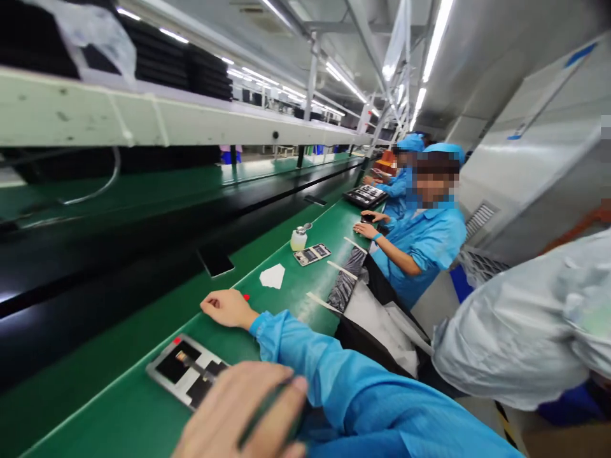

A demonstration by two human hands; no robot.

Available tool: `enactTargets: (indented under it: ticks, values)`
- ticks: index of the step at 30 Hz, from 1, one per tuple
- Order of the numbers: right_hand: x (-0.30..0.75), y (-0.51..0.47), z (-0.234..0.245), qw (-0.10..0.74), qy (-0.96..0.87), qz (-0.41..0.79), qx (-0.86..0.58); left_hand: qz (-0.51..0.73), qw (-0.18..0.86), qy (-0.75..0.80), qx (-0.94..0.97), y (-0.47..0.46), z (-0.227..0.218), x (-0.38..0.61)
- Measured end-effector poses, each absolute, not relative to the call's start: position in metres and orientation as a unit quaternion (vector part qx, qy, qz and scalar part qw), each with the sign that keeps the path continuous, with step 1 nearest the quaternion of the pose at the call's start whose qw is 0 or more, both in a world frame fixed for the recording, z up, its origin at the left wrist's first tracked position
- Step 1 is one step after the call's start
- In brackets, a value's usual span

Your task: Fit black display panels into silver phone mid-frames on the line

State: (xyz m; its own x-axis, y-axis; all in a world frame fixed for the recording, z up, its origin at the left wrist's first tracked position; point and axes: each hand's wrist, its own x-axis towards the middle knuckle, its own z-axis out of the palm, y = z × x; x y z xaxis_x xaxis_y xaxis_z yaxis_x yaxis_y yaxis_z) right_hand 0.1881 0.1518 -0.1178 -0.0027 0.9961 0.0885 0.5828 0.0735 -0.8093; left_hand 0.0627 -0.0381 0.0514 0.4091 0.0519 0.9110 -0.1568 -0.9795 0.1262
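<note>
Opened phone (pixel 188 372) on green bench (pixel 109 416), near corner hidden behind blurred left hand (pixel 238 407); cannot tell whether its fingers grip anything. Right hand (pixel 230 308) just beyond phone, fingers curled together. Farther past phone: white card (pixel 272 277), metal-capped bottle (pixel 298 240), second opened phone (pixel 312 254), co-worker in blue (pixel 424 238). Dark conveyor (pixel 119 280) left of phone; strip lights (pixel 437 38) high above it.

Electronics factory: green bench (pixel 114 407), blue-clad workers (pixel 432 238)
</note>
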Motion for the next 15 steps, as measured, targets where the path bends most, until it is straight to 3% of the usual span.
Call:
enactTargets:
  ticks: [11,15]
  values:
    - [0.195,0.136,-0.128,0.29,-0.696,0.22,-0.619,0.414,0.039,0.05,0.908,-0.091,0.042,0.055]
    - [0.197,0.123,-0.135,0.307,-0.705,0.218,-0.601,0.277,-0.025,0.04,0.96,-0.091,0.054,0.029]
